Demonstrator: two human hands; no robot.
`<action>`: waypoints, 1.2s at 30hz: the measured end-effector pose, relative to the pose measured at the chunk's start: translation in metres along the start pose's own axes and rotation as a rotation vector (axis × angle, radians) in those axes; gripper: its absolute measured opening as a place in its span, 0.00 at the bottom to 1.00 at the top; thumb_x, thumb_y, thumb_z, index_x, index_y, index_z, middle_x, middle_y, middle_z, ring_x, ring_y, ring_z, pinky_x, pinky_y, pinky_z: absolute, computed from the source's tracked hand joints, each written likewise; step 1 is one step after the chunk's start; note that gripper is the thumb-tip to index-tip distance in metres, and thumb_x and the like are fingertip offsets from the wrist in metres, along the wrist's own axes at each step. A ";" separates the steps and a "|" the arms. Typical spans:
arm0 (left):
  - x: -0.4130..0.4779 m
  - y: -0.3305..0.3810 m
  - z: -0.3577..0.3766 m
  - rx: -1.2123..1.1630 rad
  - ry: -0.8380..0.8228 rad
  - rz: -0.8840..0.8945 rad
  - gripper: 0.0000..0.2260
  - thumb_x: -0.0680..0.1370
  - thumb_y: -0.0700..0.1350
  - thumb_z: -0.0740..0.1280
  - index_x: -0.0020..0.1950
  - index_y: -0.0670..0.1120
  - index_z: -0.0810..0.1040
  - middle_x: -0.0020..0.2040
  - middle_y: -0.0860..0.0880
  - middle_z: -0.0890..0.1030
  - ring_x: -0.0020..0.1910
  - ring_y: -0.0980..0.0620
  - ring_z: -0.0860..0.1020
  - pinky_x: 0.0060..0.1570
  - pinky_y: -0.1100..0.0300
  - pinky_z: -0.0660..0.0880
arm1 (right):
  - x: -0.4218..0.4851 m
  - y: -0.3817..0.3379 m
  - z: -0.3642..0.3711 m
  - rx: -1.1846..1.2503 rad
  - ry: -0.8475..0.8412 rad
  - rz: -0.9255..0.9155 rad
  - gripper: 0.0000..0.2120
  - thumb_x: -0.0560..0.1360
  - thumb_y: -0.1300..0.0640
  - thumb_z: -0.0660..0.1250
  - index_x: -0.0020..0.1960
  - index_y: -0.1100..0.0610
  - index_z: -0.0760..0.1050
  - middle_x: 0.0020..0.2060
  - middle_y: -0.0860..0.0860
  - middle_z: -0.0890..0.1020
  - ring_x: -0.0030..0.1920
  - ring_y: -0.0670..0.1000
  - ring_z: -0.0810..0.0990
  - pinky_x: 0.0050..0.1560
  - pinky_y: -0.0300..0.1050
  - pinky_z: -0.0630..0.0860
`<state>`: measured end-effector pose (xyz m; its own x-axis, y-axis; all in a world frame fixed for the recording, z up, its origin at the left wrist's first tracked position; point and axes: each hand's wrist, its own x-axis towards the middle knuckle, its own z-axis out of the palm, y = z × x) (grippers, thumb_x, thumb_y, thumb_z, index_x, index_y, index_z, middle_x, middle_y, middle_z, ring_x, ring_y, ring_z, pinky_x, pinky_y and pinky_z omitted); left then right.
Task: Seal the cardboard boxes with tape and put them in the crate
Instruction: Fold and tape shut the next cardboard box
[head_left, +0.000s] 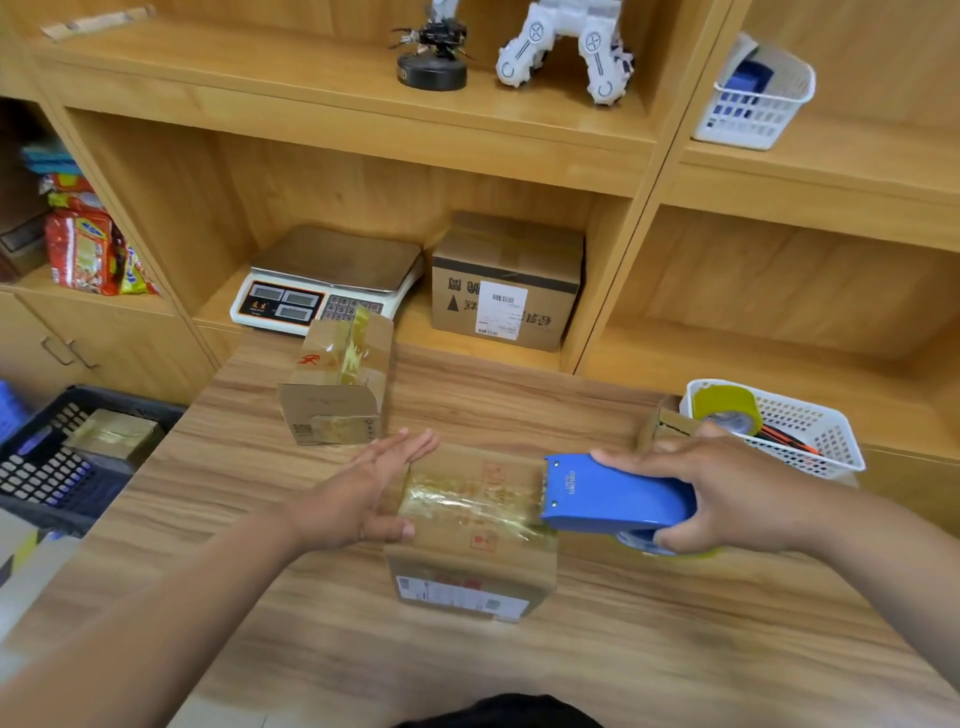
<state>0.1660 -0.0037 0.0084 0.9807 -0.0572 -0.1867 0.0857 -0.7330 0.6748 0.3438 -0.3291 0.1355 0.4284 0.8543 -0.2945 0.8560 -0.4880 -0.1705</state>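
A small cardboard box lies on the wooden table in front of me, with a shiny strip of tape across its top. My left hand presses flat on the box's left end, fingers straight. My right hand grips a blue tape dispenser that rests on the box's right end. A second box, taped, stands farther back on the table. The dark crate sits low at the left with one taped box inside.
A white basket with a tape roll stands at the table's right edge, a small box partly hidden beside it. On the shelf behind are a weighing scale and a labelled carton. Snack packets fill the left shelf.
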 end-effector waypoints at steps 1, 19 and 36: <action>0.000 0.001 0.000 0.012 0.002 0.002 0.46 0.71 0.51 0.74 0.73 0.65 0.41 0.70 0.75 0.45 0.74 0.65 0.40 0.73 0.60 0.43 | -0.006 0.007 0.000 0.014 -0.007 0.013 0.35 0.61 0.31 0.58 0.63 0.17 0.44 0.46 0.34 0.70 0.48 0.40 0.61 0.47 0.36 0.64; 0.000 0.028 -0.006 0.084 0.019 -0.084 0.46 0.68 0.49 0.74 0.76 0.60 0.46 0.69 0.72 0.47 0.69 0.74 0.37 0.70 0.65 0.49 | -0.052 0.056 0.043 -0.048 0.061 0.122 0.34 0.67 0.29 0.62 0.64 0.19 0.43 0.43 0.33 0.68 0.48 0.41 0.60 0.49 0.29 0.57; 0.103 0.143 0.105 0.403 0.315 0.153 0.15 0.82 0.48 0.53 0.65 0.48 0.72 0.70 0.51 0.71 0.76 0.54 0.50 0.71 0.61 0.34 | -0.060 0.063 0.055 -0.094 0.072 0.149 0.38 0.71 0.40 0.65 0.60 0.19 0.38 0.42 0.35 0.64 0.45 0.43 0.59 0.47 0.33 0.53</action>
<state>0.2611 -0.1854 0.0103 0.9872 -0.0231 0.1579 -0.0761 -0.9379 0.3385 0.3559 -0.4213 0.0907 0.5692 0.7861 -0.2410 0.8033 -0.5942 -0.0409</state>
